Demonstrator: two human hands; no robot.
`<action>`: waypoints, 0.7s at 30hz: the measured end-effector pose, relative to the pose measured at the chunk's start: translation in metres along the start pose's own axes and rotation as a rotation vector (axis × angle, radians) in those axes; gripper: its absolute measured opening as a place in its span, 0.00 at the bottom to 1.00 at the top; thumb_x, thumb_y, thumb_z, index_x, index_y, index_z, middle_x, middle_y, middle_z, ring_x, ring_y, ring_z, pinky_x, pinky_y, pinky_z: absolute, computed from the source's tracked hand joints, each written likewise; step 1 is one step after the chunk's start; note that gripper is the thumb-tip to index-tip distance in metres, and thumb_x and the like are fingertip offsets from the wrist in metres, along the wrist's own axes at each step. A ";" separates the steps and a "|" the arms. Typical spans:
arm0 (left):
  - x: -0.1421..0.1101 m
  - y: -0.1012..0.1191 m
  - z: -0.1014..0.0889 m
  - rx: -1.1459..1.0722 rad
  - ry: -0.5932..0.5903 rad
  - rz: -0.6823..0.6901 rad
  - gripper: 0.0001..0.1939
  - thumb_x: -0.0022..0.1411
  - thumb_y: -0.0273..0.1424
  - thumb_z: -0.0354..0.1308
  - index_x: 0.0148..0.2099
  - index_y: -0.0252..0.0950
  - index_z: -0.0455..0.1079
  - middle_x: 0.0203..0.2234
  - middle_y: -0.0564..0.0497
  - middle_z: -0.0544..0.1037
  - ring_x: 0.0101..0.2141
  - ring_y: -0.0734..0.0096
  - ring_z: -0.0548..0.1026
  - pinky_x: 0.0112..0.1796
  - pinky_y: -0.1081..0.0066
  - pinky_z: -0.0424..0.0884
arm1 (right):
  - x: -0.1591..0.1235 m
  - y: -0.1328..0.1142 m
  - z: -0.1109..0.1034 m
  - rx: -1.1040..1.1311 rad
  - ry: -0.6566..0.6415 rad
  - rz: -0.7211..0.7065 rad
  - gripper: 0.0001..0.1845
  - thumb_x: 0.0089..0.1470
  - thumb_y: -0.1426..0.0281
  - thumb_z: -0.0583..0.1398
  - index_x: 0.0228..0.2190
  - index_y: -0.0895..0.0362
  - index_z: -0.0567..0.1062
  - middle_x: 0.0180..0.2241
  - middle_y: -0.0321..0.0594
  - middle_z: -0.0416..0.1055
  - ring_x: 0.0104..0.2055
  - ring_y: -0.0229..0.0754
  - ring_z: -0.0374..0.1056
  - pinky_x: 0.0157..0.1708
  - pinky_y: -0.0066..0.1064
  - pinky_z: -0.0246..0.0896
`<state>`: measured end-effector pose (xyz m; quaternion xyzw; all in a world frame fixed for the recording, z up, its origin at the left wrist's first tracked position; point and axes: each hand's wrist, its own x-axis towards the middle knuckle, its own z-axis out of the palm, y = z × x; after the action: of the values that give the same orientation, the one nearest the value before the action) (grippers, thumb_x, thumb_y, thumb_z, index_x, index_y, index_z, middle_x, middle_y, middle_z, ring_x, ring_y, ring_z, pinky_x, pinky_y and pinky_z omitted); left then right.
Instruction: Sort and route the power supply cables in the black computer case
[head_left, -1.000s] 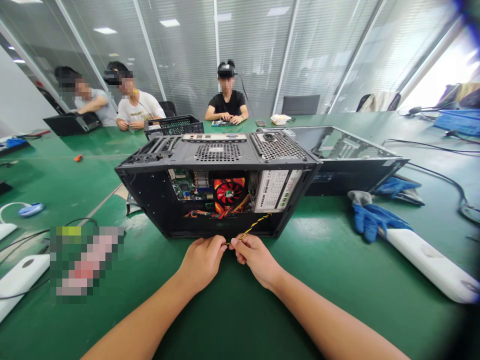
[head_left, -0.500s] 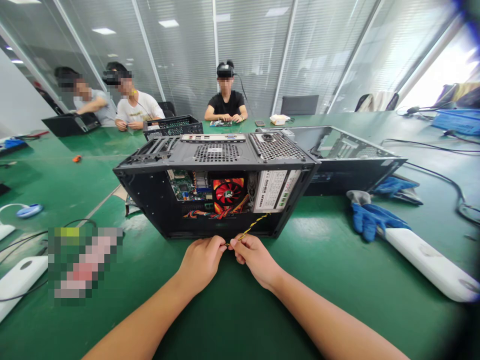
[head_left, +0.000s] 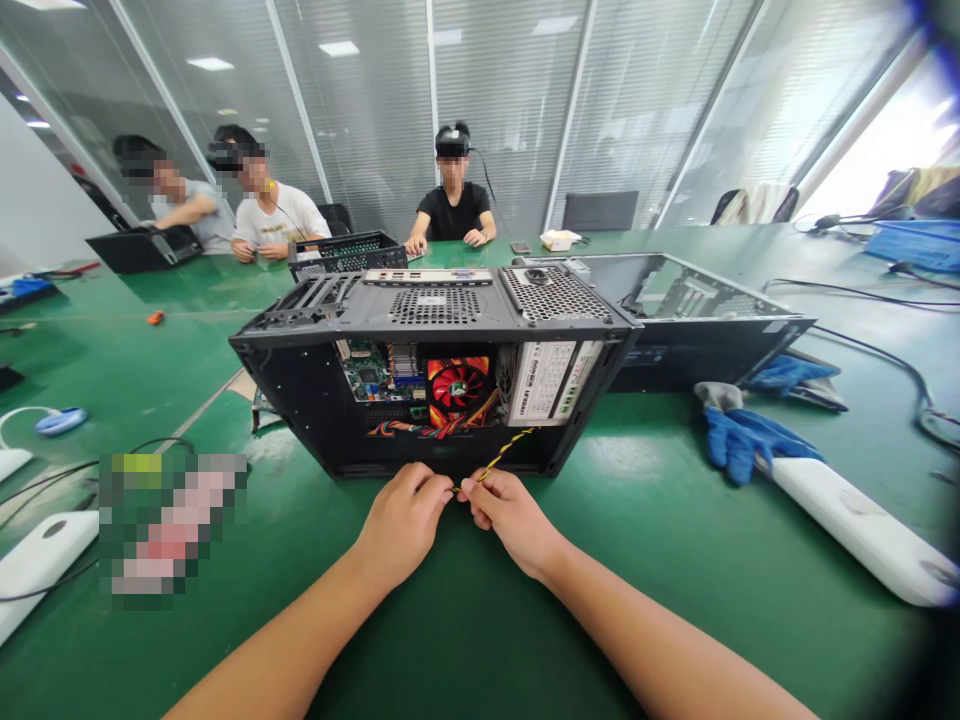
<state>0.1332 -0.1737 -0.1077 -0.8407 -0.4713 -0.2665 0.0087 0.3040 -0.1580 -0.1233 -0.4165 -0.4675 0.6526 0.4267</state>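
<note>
A twisted yellow-and-black cable (head_left: 510,445) runs out of an open black computer case (head_left: 300,400), from beneath the white-labelled power supply (head_left: 551,385). My right hand (head_left: 514,515) pinches it between thumb and fingers. Close beside, my left hand (head_left: 405,515) is closed on the same cable nearer its end, which my fingers hide. Both hands are just in front of the case's near edge. Inside the case show a red-and-black cooling fan (head_left: 457,385), a motherboard (head_left: 364,375) and a bundle of coloured wires (head_left: 412,430).
A second case or panel (head_left: 712,345) lies behind on the right. Blue gloves (head_left: 750,440) and a white power strip (head_left: 862,525) lie to the right; another white strip (head_left: 45,560) is at left. Several people sit across the green table (head_left: 247,650).
Both my hands stay on the cable almost without moving. Across the table, the person in black has moved a hand and a board toward the left, partly behind the case.
</note>
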 end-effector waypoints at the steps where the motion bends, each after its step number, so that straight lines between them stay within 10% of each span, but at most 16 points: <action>1: 0.000 0.000 0.000 -0.002 -0.003 0.000 0.11 0.69 0.28 0.47 0.42 0.36 0.72 0.32 0.48 0.70 0.32 0.70 0.71 0.35 0.70 0.70 | 0.000 0.000 0.000 -0.004 0.001 -0.001 0.22 0.48 0.51 0.64 0.23 0.58 0.70 0.17 0.29 0.57 0.19 0.31 0.50 0.21 0.28 0.42; 21: -0.004 -0.004 0.006 -0.068 -0.034 -0.025 0.09 0.69 0.32 0.49 0.42 0.36 0.70 0.32 0.49 0.69 0.33 0.69 0.71 0.36 0.70 0.69 | 0.001 0.005 -0.002 -0.002 -0.004 -0.012 0.21 0.48 0.52 0.64 0.24 0.58 0.69 0.17 0.29 0.57 0.20 0.31 0.50 0.21 0.28 0.44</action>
<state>0.1306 -0.1734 -0.1154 -0.8390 -0.4727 -0.2678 -0.0312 0.3047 -0.1571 -0.1285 -0.4128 -0.4717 0.6504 0.4291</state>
